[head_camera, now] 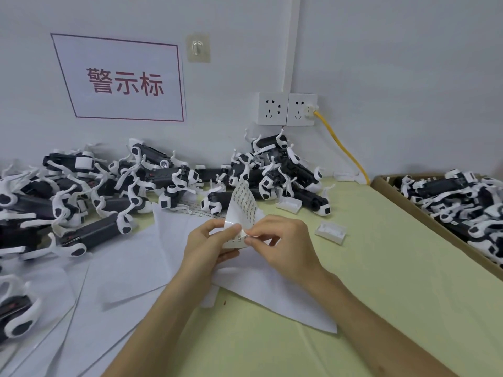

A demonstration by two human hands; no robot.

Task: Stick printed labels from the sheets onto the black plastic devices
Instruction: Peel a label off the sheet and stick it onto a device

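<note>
Head camera looks down at two bare arms reaching in from the bottom over a pale green table [381, 281]. At the near left edge lies one black device with white parts [16, 311]. Big white paper sheets [130, 262] are spread over the left and middle of the table, some on top of others.

Just past them, both hands meet in the middle, a little above the paper. The left hand [209, 240] holds the bottom of a label sheet [243, 205], with its fingers curled behind and its thumb on the front. The sheet stands up and bends back at the top, and it has rows of tiny printed labels. The right hand [283, 240] pinches one small label [242, 236] at the low edge of the sheet between thumb and first finger.

To the right of the hands sit two small white plastic pieces [330, 231], well apart from each other.

Farther back, a big pile of black devices [152, 175] with white clips runs along the wall, all mixed up. On the right, a cardboard box [381, 183] holds more of them.

On the wall are two white sockets [287, 108]. A yellow cable [343, 148] is plugged into the right one and runs down behind the box. A white sign with red letters [122, 80] and a small hook [198, 47] are higher up.
</note>
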